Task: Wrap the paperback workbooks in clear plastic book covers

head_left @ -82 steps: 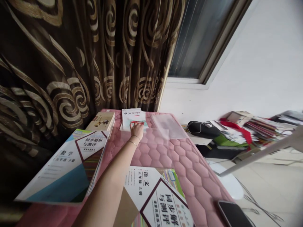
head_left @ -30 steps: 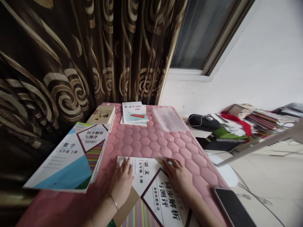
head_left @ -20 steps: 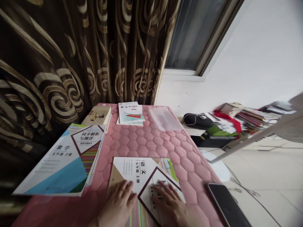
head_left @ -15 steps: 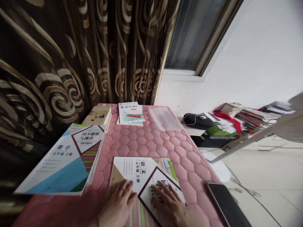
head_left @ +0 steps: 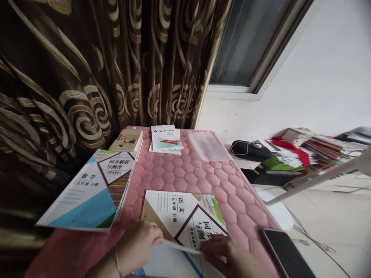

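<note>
A workbook with a white, brown and striped cover (head_left: 165, 208) lies on the pink table covering, its lower part hidden. Over that part is a white and blue booklet (head_left: 174, 260), its far edge slightly raised; the rest runs out of view at the bottom. My left hand (head_left: 142, 243), a thin bracelet at its wrist, is closed on the booklet's left corner. At the right end of the same edge, my right hand (head_left: 223, 251) grips it with curled fingers.
To the left lies a stack of workbooks (head_left: 87, 197), with smaller brown-covered books (head_left: 126, 141) behind. Thin booklets (head_left: 165, 139) and a translucent plastic sleeve (head_left: 207, 144) are at the far end. A phone (head_left: 286, 253) rests along the right edge, near a lamp (head_left: 319, 175).
Both hands have left their flat, spread pose on the workbook and now grip a white and blue booklet over its lower part. The view has shifted slightly left.
</note>
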Available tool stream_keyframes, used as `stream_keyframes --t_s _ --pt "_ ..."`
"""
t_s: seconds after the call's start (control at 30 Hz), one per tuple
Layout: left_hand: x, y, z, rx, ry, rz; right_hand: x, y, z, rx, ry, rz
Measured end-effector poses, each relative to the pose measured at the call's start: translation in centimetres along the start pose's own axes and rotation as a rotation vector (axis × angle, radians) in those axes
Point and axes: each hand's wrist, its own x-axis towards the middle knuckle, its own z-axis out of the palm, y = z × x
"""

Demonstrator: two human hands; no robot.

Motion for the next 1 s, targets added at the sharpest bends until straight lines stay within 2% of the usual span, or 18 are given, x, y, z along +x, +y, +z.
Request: stream_keyframes --t_s 0.03,0.07,0.13,0.3,0.37,0.47,0.53,0.67,0.87,1.0 --pt "0.3 0.1 -0.4 -0.009 -0.025 -0.03 0.2 0.0 -0.3 0.015 -0.027 0.042" --pt "0.6 0.2 -0.8 -0.027 -0.021 -0.057 0.5 0.1 -0.5 -0.005 0.004 0.096" --pt "1.2 0.1 -1.4 -0.08 0.08 -0.096 1.1 0.7 -0.7 -0.102 0.115 0.156" --pt "2.7 -1.7 -1.4 -0.315 0.668 -0.195 3.2 2.5 -1.6 -0.31 0.396 0.128" --pt "3.5 -2.6 -1.1 -0.528 0.791 -0.243 4.2 3.2 -2.2 -0.355 0.452 0.113" --pt "4.9 -3.3 -0.7 -0.817 0.735 -0.271 5.5 4.0 -2.9 -0.406 0.491 0.097" --pt "5.5 -3.3 -0.7 -0.886 0.685 -0.293 6.1 4.4 -3.2 -0.421 0.511 0.09" --pt "6.3 -2.9 -1.3 -0.891 0.744 -0.348 6.5 4.8 -3.2 -0.411 0.534 0.066" --pt "7.4 -2.6 -1.7 -0.946 0.793 -0.316 6.1 5.0 -3.1 -0.445 0.536 0.042" --pt "8.6 -3.0 -1.5 -0.916 0.867 -0.323 7.0 4.1 -3.0 -0.542 0.626 0.014"
